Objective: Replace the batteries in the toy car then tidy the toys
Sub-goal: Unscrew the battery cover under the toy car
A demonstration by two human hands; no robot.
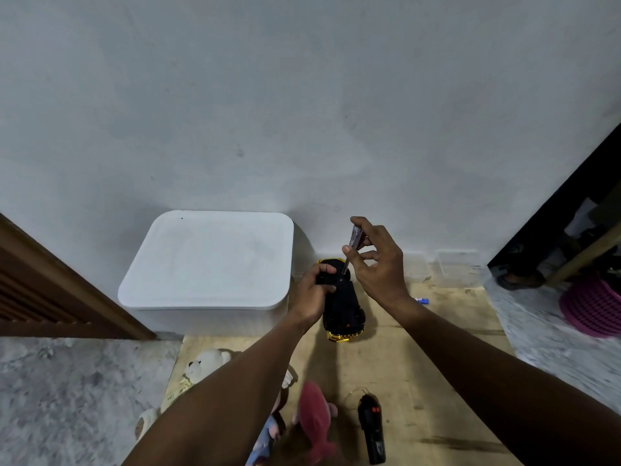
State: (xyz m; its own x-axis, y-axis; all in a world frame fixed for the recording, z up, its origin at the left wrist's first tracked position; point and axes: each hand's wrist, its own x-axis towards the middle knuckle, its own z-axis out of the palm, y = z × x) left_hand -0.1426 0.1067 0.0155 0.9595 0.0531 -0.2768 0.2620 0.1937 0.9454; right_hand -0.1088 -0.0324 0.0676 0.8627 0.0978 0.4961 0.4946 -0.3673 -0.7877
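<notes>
A gold toy car (342, 307) lies upside down on a wooden board, its black underside facing up. My left hand (314, 290) grips the car's far end and holds it steady. My right hand (376, 260) holds a small screwdriver (353, 245) by its dark handle, shaft pointing down, tip touching the car's underside. A blue battery (421, 300) lies on the board to the right of the car. The black remote control (371, 428) rests near the front edge.
A white lidded storage box (208, 260) stands against the wall left of the car. A white plush bear (205, 364) and a pink plush toy (316, 418) lie near me. Clear plastic containers (450, 267) sit by the wall. A pink basket (591, 307) is at right.
</notes>
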